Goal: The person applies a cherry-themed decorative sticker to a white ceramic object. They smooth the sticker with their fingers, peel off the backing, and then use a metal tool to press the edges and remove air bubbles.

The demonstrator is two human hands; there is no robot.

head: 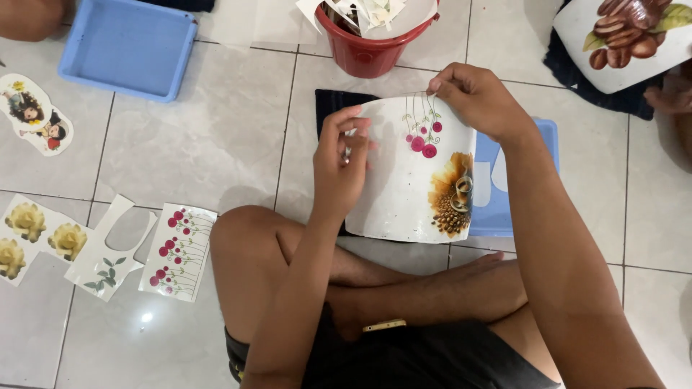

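Note:
A white curved ceramic piece [404, 184] rests in front of my crossed legs, bearing a sunflower picture and a small decal of red flowers [425, 137]. My left hand [340, 160] grips its left edge with fingers curled. My right hand [472, 97] pinches the top of the red flower decal against the piece's upper edge. A dark cloth [333, 103] lies beneath it.
A red bucket [367, 47] full of paper scraps stands beyond. Blue trays lie at the upper left [126, 47] and under the piece at the right [504, 209]. Flower decal sheets [176, 252] and yellow rose cutouts [29, 227] lie on the tiled floor at the left. Another decorated piece [627, 39] sits top right.

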